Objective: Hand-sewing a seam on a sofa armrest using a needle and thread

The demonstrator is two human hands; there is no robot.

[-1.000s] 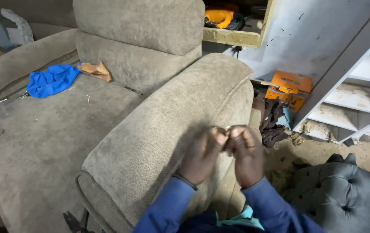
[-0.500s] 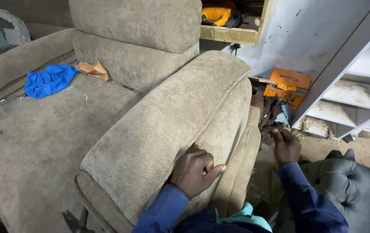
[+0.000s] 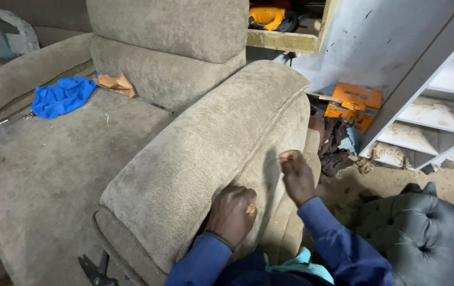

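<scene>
My left hand (image 3: 233,212) lies knuckles up on the front slope of the sofa armrest (image 3: 206,153), its grip curled together and pressed into the beige fabric; whether anything is pinched under the fingers I cannot tell. My right hand (image 3: 297,177) hangs just to the right of it and a little higher, beside the armrest's outer face, fingertips drawn together as if nipping something thin. A fine pale sliver shows at the fingertips, too small for me to name, so I cannot tell what that grip closes on. Both blue sleeves (image 3: 338,243) run down from the hands to the lower edge of the view. Well away from the left grip, across the seat cushion (image 3: 52,175), a blue cloth (image 3: 60,97) lies crumpled with a tan scrap (image 3: 116,83) just beside it against the backrest. Below the left grip, at the sofa's front corner, a pair of dark scissors (image 3: 93,267) lies. Beyond the right grip sit an orange box (image 3: 354,103) and a white shelf unit (image 3: 439,116); near its wrist is a grey tufted cushion (image 3: 423,233).
</scene>
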